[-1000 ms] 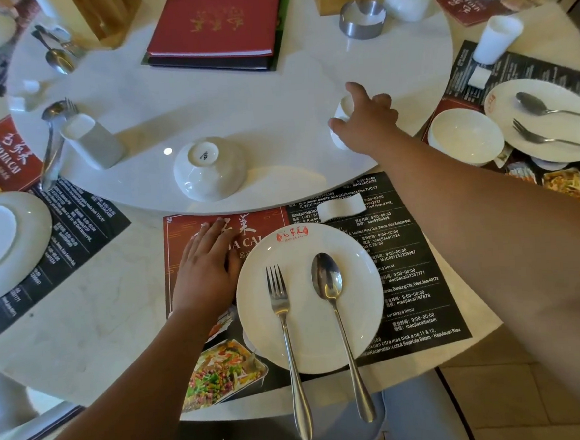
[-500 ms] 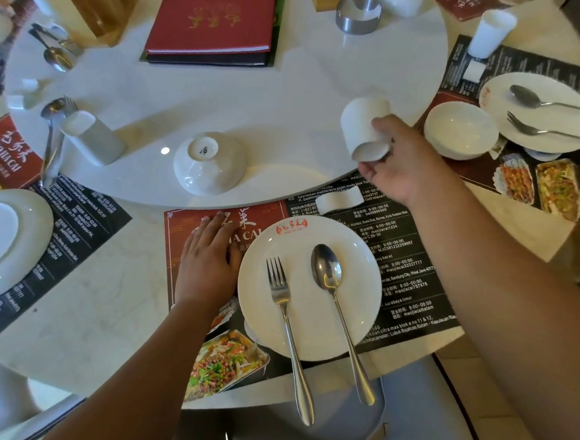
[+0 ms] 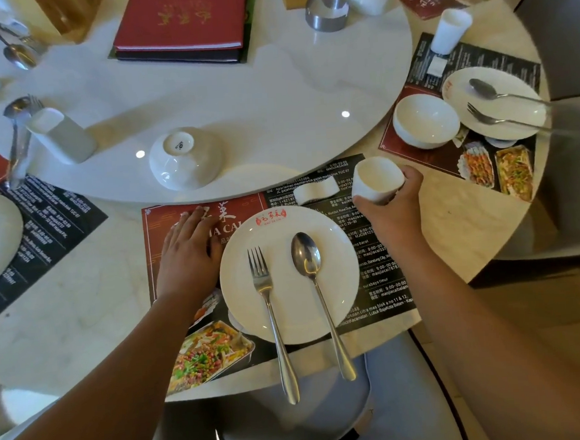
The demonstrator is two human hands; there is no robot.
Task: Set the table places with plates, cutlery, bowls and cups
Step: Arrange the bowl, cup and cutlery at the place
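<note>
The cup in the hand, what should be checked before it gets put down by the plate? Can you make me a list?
1. Grip: the right hand wraps around the white cup - ok.
2. Cup the right way up: it is tilted, its opening facing the camera - not ok yet.
3. Landing spot: the placemat to the right of the plate is bare - ok.
4. Small white rest is close by, so steer clear - ok for now.
5. Mat steady: the left hand lies flat on it - ok.
6. Fork and spoon handles stick out past the table's edge - not ok.
</note>
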